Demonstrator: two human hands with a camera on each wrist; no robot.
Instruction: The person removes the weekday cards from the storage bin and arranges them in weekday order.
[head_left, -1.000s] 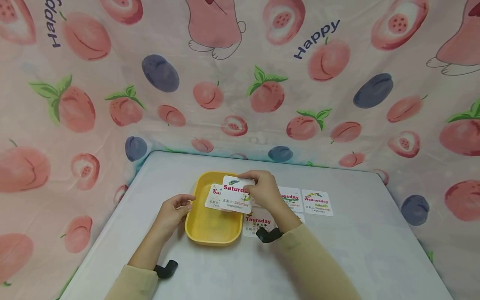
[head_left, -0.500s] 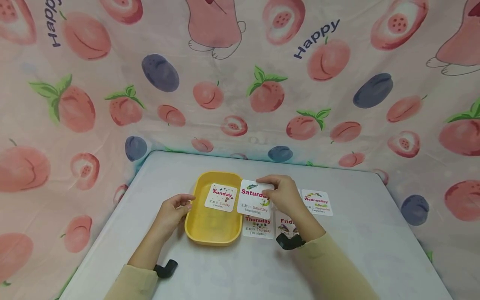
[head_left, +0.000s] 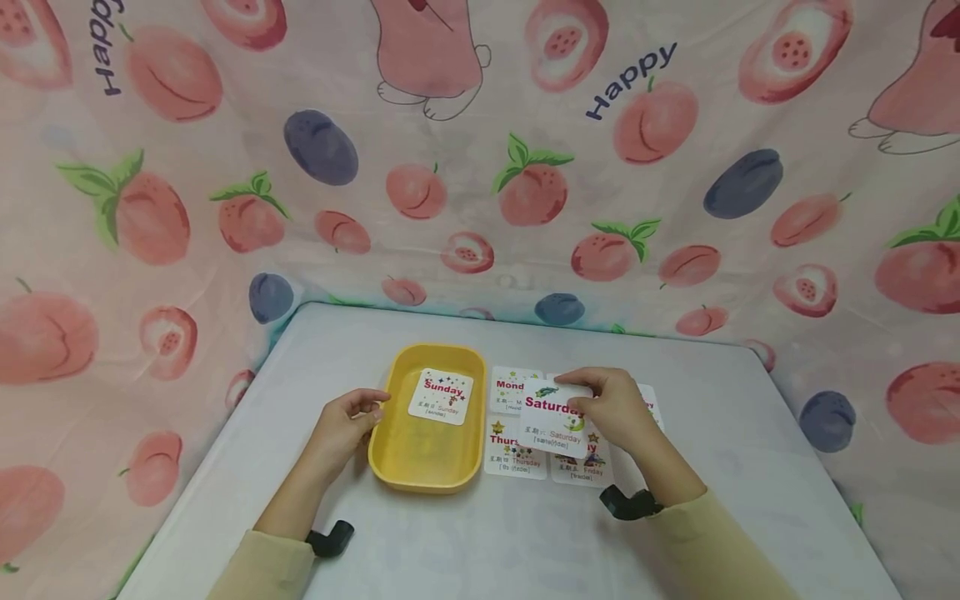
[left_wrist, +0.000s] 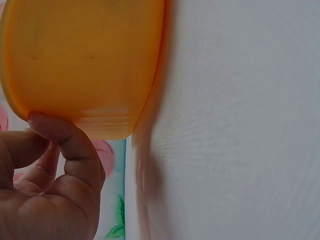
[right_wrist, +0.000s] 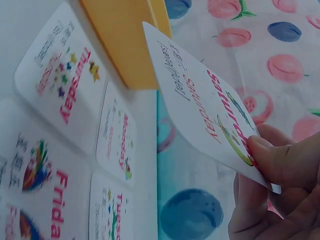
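Observation:
My right hand (head_left: pixel 611 408) pinches the white "Saturday" card (head_left: pixel 553 429) by its right edge, between thumb and fingers. That card is tilted in the air above the laid-out cards, and overlaps several of them in the head view. My left hand (head_left: pixel 348 429) holds the left rim of the yellow tray (head_left: pixel 427 471); in the left wrist view its bent fingers (left_wrist: pixel 67 137) are at the tray's edge. The "Sunday" card (head_left: pixel 441 397) lies in the tray. Beside the tray lie the "Monday" card (head_left: pixel 506 387), "Thursday" card (head_left: pixel 513 462) and "Friday" card (head_left: pixel 583 475).
The "Tuesday" card (right_wrist: pixel 112 212) shows in the right wrist view, below the "Monday" card. A corner of another card (head_left: pixel 651 404) peeks out beyond my right hand. A white cloth (head_left: pixel 420 550) covers the table, and a fruit-print curtain (head_left: pixel 480 167) hangs behind it.
My right hand has carried the "Saturday" card rightward from over the tray to above the other cards, uncovering "Sunday". The left hand stays at the tray's rim.

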